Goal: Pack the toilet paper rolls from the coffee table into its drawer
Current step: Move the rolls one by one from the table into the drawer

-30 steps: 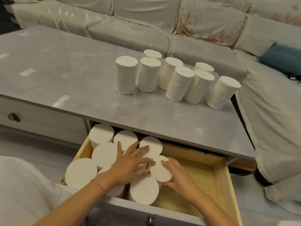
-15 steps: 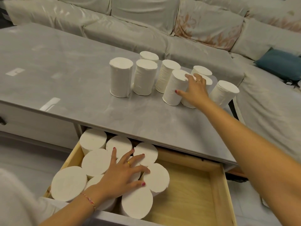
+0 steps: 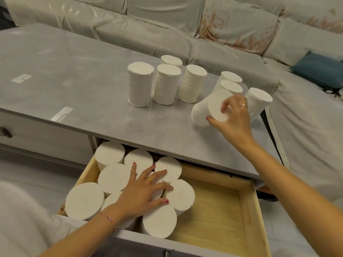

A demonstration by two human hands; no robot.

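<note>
White unlabelled roll (image 3: 206, 110) clamped in right grip (image 3: 234, 119); left grip (image 3: 143, 191) flat, fingers apart, on drawer rolls (image 3: 113, 178).

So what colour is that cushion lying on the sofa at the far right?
The cushion is dark teal blue, against the pale sofa; the head view shows it.

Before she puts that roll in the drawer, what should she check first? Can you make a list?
1. Right hand grips the tilted roll: ok.
2. Roll lifted off the table: cannot tell, its bottom edge looks close to the top.
3. Drawer open: ok.
4. Bare space in the drawer's right half: ok.
5. Left hand rests flat on the packed rolls, steadying them: ok.
6. Neighbour rolls on the table upright: ok.
</note>
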